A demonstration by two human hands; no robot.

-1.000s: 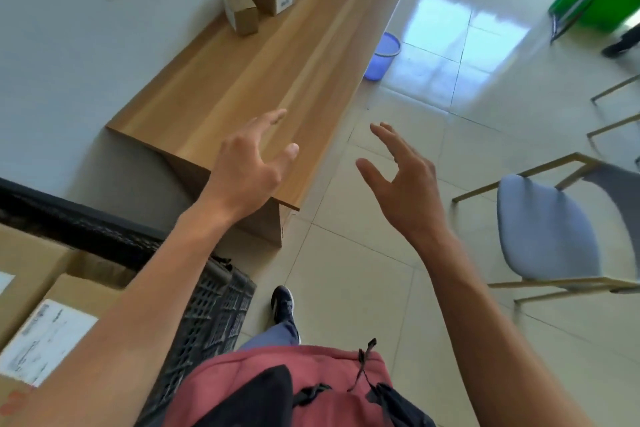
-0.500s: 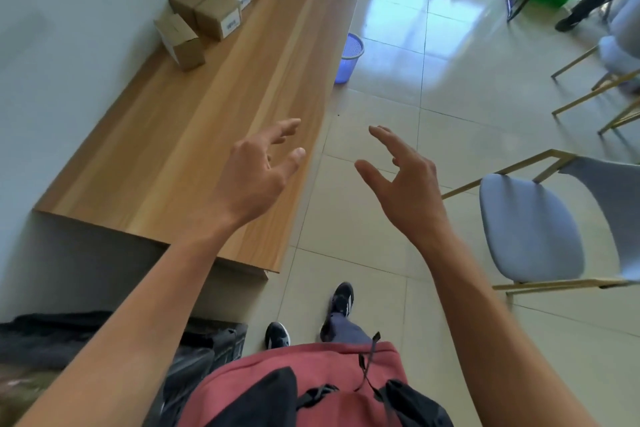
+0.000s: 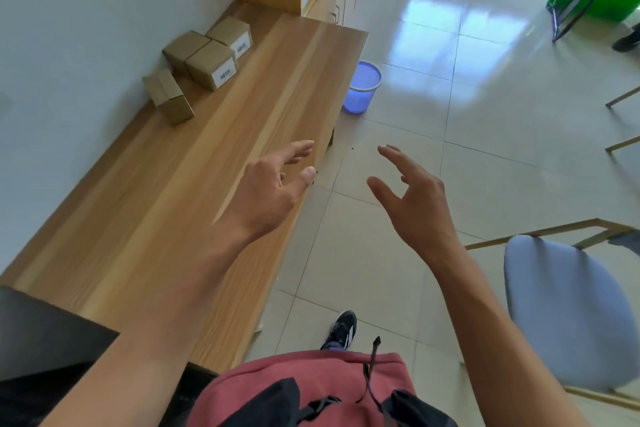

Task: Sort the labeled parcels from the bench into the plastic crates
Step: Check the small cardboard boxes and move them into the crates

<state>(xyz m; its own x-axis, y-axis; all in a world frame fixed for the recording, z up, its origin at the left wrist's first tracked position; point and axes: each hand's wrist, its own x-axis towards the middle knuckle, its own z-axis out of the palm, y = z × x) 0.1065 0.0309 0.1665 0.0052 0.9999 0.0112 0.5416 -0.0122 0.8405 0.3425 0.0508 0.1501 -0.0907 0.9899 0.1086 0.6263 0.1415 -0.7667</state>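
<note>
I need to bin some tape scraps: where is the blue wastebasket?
In the head view, the blue wastebasket stands on the tiled floor, upper centre, beside the far end of the wooden bench.

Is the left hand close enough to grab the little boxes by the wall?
Probably not yet. The left hand hovers open over the bench's near part, while the boxes sit at its far end. Nothing blocks the way; bare wood lies between.

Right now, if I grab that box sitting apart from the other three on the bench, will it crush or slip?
The lone box looks like stiff cardboard with flat faces, so it probably holds shape. It is small, so likely light. Its matte surface should not slip. Both hands, left hand and right hand, are empty.
</note>
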